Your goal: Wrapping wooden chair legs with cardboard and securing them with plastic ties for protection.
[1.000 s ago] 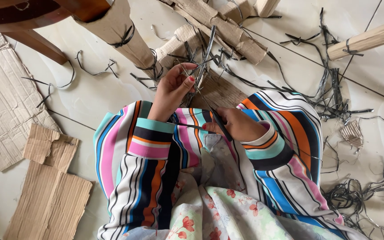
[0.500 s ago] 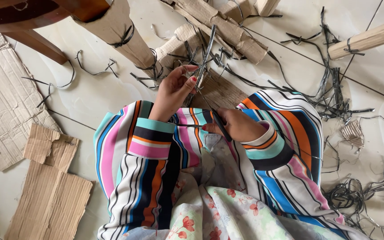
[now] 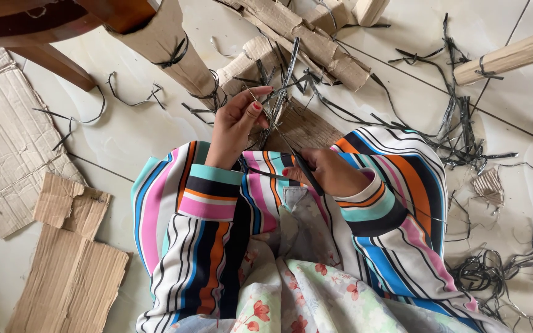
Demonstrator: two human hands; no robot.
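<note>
Seen from above, a person in striped sleeves sits on a tiled floor. The left hand, at centre frame, pinches a bundle of dark plastic straps between closed fingertips; the straps run upward from the hand, their long axis near vertical. The right hand, lower and to the right, is closed around black-handled scissors, blades slanting up-left toward the straps just beside the left fingers. Cardboard-wrapped wooden legs and cardboard scraps lie around.

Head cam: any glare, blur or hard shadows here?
Head view: soft, even light; mild sheen on the pale floor tiles, no blown glare. Left hand, right hand and the scissors look sharp, no motion blur. Shadows are faint; the wooden furniture at top left sits darker.
</note>
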